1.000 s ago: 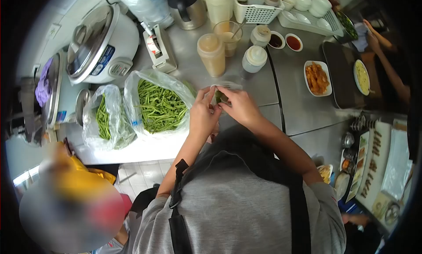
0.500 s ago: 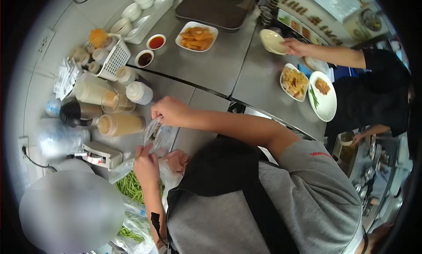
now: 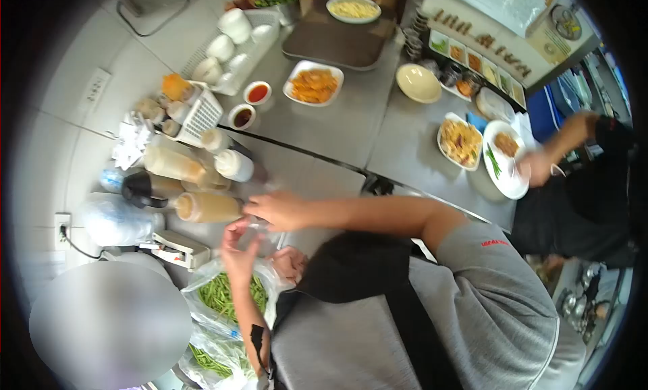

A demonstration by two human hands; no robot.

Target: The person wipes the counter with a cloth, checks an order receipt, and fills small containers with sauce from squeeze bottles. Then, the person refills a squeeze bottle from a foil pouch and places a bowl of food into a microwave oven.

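Observation:
My right hand (image 3: pixel 275 211), somewhat blurred, has its fingers closed on a clear plastic bag (image 3: pixel 256 222) beside a bottle of yellowish sauce (image 3: pixel 208 207). My left hand (image 3: pixel 239 252) is just below, fingers curled at the same bag. The bag is bunched between my hands, and its contents are mostly hidden. Under my left wrist, an open plastic bag holds cut green beans (image 3: pixel 223 297). Close to that wrist lies a pale pink crumpled thing (image 3: pixel 289 264), whose kind I cannot make out. A second bag of green beans (image 3: pixel 210 360) sits lower down.
Squeeze bottles (image 3: pixel 234 166), a black-lidded jug (image 3: pixel 143 189) and a white basket (image 3: pixel 201 120) stand along the wall. Farther off are sauce bowls (image 3: pixel 257 93), a dish of orange food (image 3: pixel 314 84) and a brown tray (image 3: pixel 334 42). A co-worker's hand (image 3: pixel 534 166) is at an oval plate (image 3: pixel 497 177).
My hands have come closer together, and the bag stretched between them is now bunched up. The co-worker has put down the cream bowl and reached to the oval plate. The view has shifted.

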